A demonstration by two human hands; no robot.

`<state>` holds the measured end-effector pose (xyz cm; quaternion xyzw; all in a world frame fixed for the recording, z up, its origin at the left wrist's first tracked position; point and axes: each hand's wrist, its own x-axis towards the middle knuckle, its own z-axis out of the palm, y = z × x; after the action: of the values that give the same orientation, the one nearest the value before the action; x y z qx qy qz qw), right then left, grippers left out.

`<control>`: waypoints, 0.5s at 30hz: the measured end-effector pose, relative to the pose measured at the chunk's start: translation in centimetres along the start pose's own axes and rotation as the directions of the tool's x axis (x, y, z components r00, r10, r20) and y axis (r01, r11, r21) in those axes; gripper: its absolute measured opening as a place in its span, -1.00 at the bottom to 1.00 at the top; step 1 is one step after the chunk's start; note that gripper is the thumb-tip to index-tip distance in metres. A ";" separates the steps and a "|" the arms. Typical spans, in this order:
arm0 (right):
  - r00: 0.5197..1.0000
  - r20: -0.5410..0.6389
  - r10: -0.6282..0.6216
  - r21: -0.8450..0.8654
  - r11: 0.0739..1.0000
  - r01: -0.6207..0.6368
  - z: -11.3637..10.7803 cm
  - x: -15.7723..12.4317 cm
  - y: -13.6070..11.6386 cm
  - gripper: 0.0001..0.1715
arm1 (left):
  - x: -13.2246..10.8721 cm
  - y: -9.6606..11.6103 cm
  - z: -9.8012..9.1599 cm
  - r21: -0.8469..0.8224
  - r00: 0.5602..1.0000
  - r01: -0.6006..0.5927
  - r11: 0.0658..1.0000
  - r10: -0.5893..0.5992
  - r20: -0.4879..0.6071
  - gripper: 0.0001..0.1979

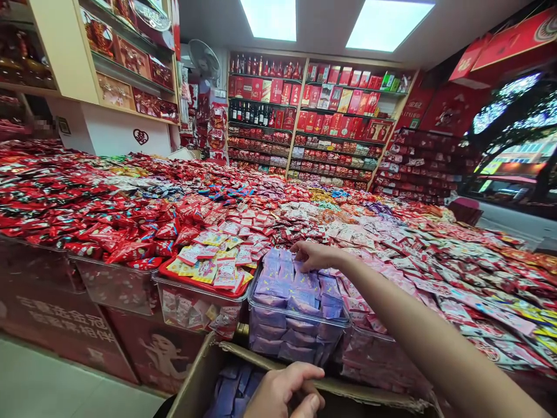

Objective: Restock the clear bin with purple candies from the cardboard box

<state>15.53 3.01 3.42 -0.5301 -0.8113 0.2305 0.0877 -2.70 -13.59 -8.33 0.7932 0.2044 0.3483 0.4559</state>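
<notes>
Purple candy packets (282,290) fill a clear plastic bin (298,320) in rows. My right hand (315,257) reaches in from the right and touches the packets at the bin's back, fingers bent downward; whether it grips one is hard to tell. Below the bin is an open cardboard box (195,377) with more purple packets (232,386) inside at its left. Over this box is my left hand (289,392), its fingers curled and partly spread, with nothing seen in them.
Left of the purple bin stands a bin of yellow and pink packets (209,267), then red packets (130,238). Pink packets (369,273) lie to the right. Shelves (300,116) with bottles and red boxes line the back wall. A fan (203,61) stands at the back left.
</notes>
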 end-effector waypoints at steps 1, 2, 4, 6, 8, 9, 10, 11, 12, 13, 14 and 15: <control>1.000 -0.008 -0.001 0.007 1.000 0.001 0.1 -0.1 0.0 -0.30 | 0.1 0.2 -0.1 0.022 1.000 0.001 1.000 -0.002 0.003 -0.71; 1.000 -0.026 -0.004 0.012 1.000 0.004 0.1 -0.2 -0.2 -0.32 | 0.1 0.4 -0.2 0.046 1.000 0.007 0.999 -0.007 0.004 -0.72; 0.994 -0.107 -0.010 0.014 1.000 0.012 -0.2 -1.2 -0.8 -0.42 | 0.2 0.6 -0.5 0.116 1.000 0.019 0.993 -0.021 0.011 -0.74; 0.973 -0.230 -0.016 0.003 1.000 0.017 -0.6 -3.3 -1.9 -0.57 | 0.2 0.6 -0.8 0.218 0.999 0.021 0.976 -0.029 0.036 -0.76; 0.956 -0.292 -0.035 0.050 0.997 0.051 -0.3 -6.5 -3.0 -0.74 | 0.2 0.5 -1.1 0.327 0.996 -0.003 0.945 -0.028 0.089 -0.78; 0.962 -0.268 -0.055 0.132 0.987 0.093 0.3 -8.4 -3.5 -0.79 | 0.2 0.4 -1.3 0.372 0.993 -0.023 0.928 -0.022 0.118 -0.78; 0.982 -0.167 -0.087 0.252 0.959 0.128 1.3 -10.2 -4.0 -0.83 | 0.2 0.3 -1.4 0.403 0.989 -0.041 0.914 -0.019 0.146 -0.78; 0.993 -0.007 -0.119 0.380 0.918 0.113 2.6 -11.9 -4.4 -0.85 | 0.2 0.3 -1.5 0.421 0.986 -0.059 0.905 -0.013 0.167 -0.78; 0.980 0.140 -0.144 0.477 0.877 0.061 4.4 -13.4 -4.7 -0.85 | 0.2 0.4 -1.6 0.430 0.983 -0.075 0.900 -0.005 0.182 -0.78; 0.991 0.100 -0.083 0.554 0.832 0.014 6.3 -14.5 -5.0 -0.83 | 0.3 0.5 -1.6 0.434 0.981 -0.089 0.896 0.005 0.191 -0.78; 0.996 0.074 -0.041 0.568 0.823 -0.008 8.4 -15.3 -5.3 -0.80 | 0.3 0.6 -1.7 0.439 0.981 -0.099 0.893 0.014 0.193 -0.78; 0.999 0.052 -0.010 0.576 0.817 -0.022 10.4 -15.8 -5.5 -0.78 | 0.3 0.7 -1.7 0.443 0.981 -0.105 0.890 0.021 0.191 -0.78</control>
<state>13.63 -16.02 -1.55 -0.4750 -0.7041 0.4791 0.2216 -3.72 -12.80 -7.04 0.9118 0.2115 0.2325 0.2643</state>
